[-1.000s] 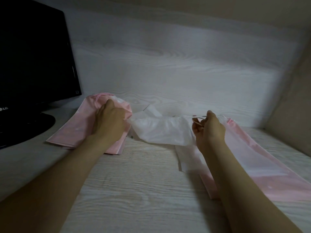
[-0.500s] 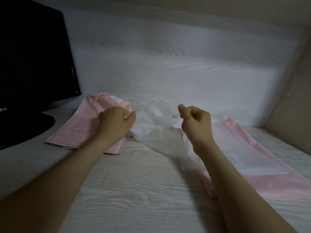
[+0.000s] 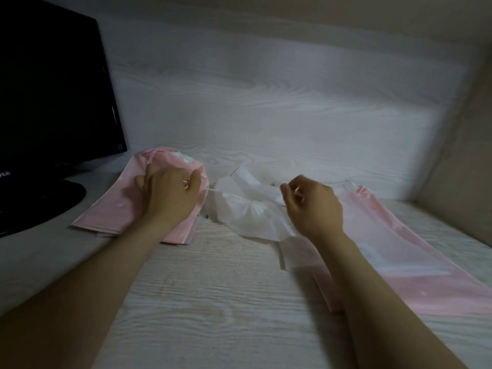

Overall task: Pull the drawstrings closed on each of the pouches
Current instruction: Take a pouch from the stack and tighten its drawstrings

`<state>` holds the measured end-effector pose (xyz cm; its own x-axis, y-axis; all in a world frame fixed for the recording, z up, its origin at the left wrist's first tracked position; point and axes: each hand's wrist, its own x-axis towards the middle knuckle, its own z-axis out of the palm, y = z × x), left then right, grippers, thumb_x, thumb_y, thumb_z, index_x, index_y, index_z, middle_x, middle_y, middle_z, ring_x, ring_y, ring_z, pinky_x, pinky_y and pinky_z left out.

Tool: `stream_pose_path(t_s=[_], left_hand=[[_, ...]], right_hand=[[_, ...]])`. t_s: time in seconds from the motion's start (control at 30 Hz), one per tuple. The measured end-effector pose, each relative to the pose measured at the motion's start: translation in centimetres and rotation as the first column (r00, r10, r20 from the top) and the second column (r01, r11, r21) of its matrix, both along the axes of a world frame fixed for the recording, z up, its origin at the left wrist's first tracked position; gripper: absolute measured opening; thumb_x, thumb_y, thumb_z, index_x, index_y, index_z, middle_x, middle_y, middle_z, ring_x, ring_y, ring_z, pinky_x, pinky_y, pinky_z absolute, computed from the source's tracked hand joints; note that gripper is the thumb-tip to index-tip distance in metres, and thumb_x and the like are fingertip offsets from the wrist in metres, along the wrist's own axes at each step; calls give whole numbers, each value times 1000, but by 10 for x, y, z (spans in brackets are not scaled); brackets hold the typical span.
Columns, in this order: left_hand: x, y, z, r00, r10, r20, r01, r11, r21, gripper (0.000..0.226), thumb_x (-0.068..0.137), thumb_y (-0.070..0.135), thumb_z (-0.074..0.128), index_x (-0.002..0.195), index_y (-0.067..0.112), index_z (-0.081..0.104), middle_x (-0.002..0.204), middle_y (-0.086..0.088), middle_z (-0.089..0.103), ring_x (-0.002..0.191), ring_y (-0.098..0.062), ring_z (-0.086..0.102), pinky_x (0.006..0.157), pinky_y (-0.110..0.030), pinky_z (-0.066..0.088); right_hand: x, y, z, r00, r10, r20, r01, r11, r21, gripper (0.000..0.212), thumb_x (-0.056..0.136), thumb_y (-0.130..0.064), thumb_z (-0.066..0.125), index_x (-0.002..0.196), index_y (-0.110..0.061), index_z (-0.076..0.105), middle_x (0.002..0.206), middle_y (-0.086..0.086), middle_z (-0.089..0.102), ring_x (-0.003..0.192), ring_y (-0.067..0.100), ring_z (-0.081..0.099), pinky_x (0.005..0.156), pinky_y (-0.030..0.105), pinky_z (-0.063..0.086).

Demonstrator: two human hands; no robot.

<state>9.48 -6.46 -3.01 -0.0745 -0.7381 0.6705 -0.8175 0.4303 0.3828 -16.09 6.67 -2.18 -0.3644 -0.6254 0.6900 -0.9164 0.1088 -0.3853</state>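
A translucent white pouch [image 3: 250, 211] lies gathered between my hands, its mouth bunched into pleats. My left hand [image 3: 170, 193] pinches its thin drawstring [image 3: 213, 190] at the left end, above a stack of pink pouches [image 3: 111, 209] with cinched tops. My right hand [image 3: 311, 203] pinches the string at the pouch's right end, fingers curled. To the right, flat pink and white pouches [image 3: 415, 251] lie in a pile under my right forearm.
A black monitor [image 3: 53, 86] with its round base [image 3: 40, 203] stands at the left. A white wood-grain wall backs the desk [image 3: 213, 302], and a beige side panel [image 3: 463, 166] closes the right.
My right hand went left and up, then back right a little; my left hand turned to pinch the string. The white pouch's mouth has gathered tighter between them.
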Motion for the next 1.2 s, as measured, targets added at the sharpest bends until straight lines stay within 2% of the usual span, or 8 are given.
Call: stream_pose_path(t_s=[0.2,0.3,0.4,0.53,0.73,0.87,1.07,1.2], left_hand=[[-4,2,2,994,-45,-101,56,993,108,67,95,64,55,44,21,53,71,1,62,113,-37,48,92,-47,28],[-16,9,1,982,-126,-139,134,990,44,61,91,59,59,44,22,50,80,-1,61,108,-35,50,85,-42,24],[-15,9,0,988,-149,39,152,986,-64,52,95,50,45,57,21,65,91,-4,65,107,-34,48,83,-41,23],[-6,7,4,959,25,282,37,976,-214,49,102,41,45,75,20,79,91,-3,68,104,-35,49,87,-46,24],[-7,11,2,980,-68,188,121,952,-282,51,107,49,49,67,21,64,84,-1,58,97,-31,44,81,-43,21],[2,14,4,968,-198,154,232,942,-244,30,91,36,36,76,17,53,91,0,47,94,-27,37,82,-41,22],[-4,12,0,960,-88,265,157,954,-254,20,95,29,45,88,13,56,106,-11,49,97,-33,42,81,-49,36],[-6,16,4,963,-16,270,88,962,-258,18,102,23,53,94,14,66,101,-14,60,93,-37,54,77,-48,41]], right_hand=[[16,-11,-4,975,222,-24,-218,970,109,63,101,-49,55,54,-12,36,47,0,36,49,21,38,55,36,38],[25,-10,-7,951,303,60,-309,945,111,58,99,-47,61,59,-7,45,49,-3,41,48,13,41,55,30,40],[27,-10,-5,940,310,146,-327,938,115,57,98,-43,64,60,-6,43,50,-5,39,48,11,40,53,23,36],[15,-9,4,981,169,96,-182,973,143,54,94,-34,64,53,-16,35,47,-4,37,51,22,42,56,35,38],[-7,-3,-2,986,79,145,-86,995,42,52,89,-27,62,50,-16,29,44,-3,26,47,19,28,53,31,27],[-11,-8,-3,963,97,250,-110,993,36,61,96,-52,53,56,-5,53,59,6,67,56,25,60,61,34,51],[0,1,3,953,-290,-88,297,952,70,23,95,-42,68,94,-20,75,98,7,71,98,35,63,86,42,44],[6,5,12,967,-175,188,148,978,149,41,91,-42,65,62,-14,60,58,2,60,59,25,59,57,31,48]])
